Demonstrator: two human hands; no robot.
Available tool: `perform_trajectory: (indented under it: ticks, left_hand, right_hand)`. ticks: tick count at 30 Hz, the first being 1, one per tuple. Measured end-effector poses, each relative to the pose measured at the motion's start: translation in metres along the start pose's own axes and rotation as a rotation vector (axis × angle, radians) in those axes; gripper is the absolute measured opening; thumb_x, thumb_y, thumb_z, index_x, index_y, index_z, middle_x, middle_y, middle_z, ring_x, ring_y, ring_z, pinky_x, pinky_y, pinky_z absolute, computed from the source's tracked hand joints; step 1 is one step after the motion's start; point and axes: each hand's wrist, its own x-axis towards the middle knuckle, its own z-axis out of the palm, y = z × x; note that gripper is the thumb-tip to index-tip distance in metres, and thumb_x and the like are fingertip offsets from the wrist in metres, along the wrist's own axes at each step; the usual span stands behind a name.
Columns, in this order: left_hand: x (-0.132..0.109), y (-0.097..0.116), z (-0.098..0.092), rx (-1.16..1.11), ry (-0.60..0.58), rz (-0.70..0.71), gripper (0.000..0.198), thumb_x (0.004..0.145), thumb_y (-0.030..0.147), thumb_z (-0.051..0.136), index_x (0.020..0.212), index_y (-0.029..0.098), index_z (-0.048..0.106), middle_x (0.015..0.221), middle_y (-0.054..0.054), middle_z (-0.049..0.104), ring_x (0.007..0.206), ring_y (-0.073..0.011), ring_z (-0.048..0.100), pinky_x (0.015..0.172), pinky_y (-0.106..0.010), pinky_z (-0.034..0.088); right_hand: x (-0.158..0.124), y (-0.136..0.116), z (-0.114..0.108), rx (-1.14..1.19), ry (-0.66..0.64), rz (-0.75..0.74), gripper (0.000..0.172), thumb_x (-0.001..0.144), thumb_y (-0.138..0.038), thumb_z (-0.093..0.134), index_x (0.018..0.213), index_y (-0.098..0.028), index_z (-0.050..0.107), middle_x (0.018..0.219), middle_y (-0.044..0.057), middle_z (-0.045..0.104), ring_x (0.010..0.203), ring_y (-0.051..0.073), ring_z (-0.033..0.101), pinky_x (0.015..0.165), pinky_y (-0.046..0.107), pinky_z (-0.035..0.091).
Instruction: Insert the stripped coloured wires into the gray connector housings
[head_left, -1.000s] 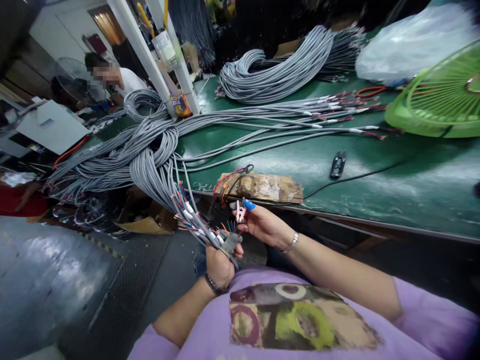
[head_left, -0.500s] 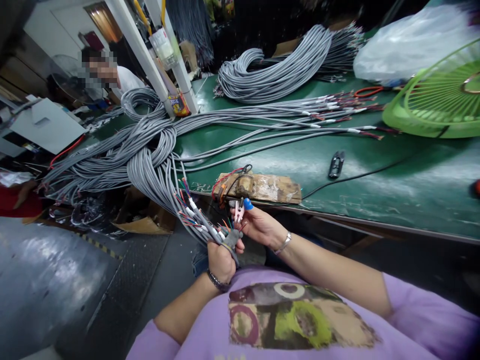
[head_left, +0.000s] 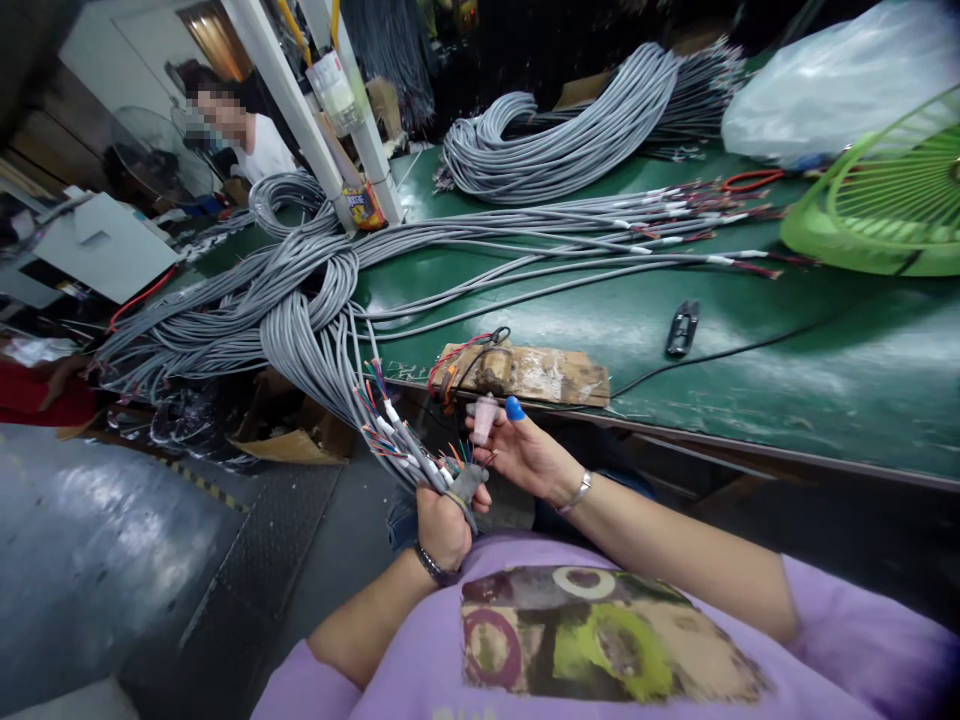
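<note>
My left hand (head_left: 444, 528) is closed around a bundle of grey cables (head_left: 401, 450) near their stripped ends. A dark grey cover sits on its thumb, and white sleeves and thin coloured wires (head_left: 456, 455) fan out above the fist. Just to the right, my right hand (head_left: 529, 455) has a blue cap (head_left: 514, 408) on its thumb, held up and apart. A small pale pink tapered piece (head_left: 486, 418) with a greyish tip is at its fingers; blur hides its exact kind. Fine wire ends lie close beside those fingers.
Long grey cables (head_left: 307, 330) spread across the green table (head_left: 577, 305). A wooden block (head_left: 551, 375) sits at its edge, with black snips (head_left: 682, 329) farther right. A green fan (head_left: 877, 225), plastic bag (head_left: 817, 90) and coiled cables (head_left: 570, 150) stand behind. A person (head_left: 266, 148) is at the far left.
My right thumb has lifted away from the pale pink piece, which has turned and now looks blurred. My left hand keeps its hold on the cables. The view has shifted slightly.
</note>
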Motion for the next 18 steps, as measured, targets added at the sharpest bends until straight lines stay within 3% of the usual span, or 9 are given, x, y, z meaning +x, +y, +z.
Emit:
perform_trajectory:
  ticks: [8,13,18]
  left_hand:
    - [-0.001,-0.005,-0.006,0.019,-0.015,0.028,0.023,0.069,0.033,0.069,0.058,0.014,0.060,0.046,0.002,0.057,0.040,-0.0073,0.049,0.040,-0.018,0.038]
    - [0.002,-0.010,-0.008,0.103,-0.061,0.067,0.030,0.072,0.035,0.067,0.053,0.014,0.058,0.045,0.000,0.057,0.040,-0.0083,0.049,0.042,-0.020,0.039]
    - [0.004,-0.007,-0.016,0.230,-0.234,-0.038,0.028,0.070,0.038,0.067,0.058,0.013,0.062,0.047,-0.002,0.059,0.040,-0.0105,0.051,0.042,-0.022,0.042]
  right_hand:
    - [-0.019,-0.011,-0.007,-0.281,-0.115,0.133,0.045,0.066,-0.055,0.070,0.084,-0.015,0.062,0.081,0.004,0.064,0.063,0.010,0.055,0.060,0.023,0.047]
    - [-0.030,-0.009,0.010,-0.557,-0.234,0.052,0.030,0.070,-0.040,0.072,0.077,-0.015,0.056,0.061,0.000,0.064,0.056,0.012,0.058,0.059,0.026,0.046]
    - [-0.031,-0.007,0.013,-0.663,-0.243,0.051,0.030,0.071,-0.041,0.070,0.070,-0.016,0.053,0.053,-0.001,0.062,0.049,0.014,0.058,0.054,0.027,0.044]
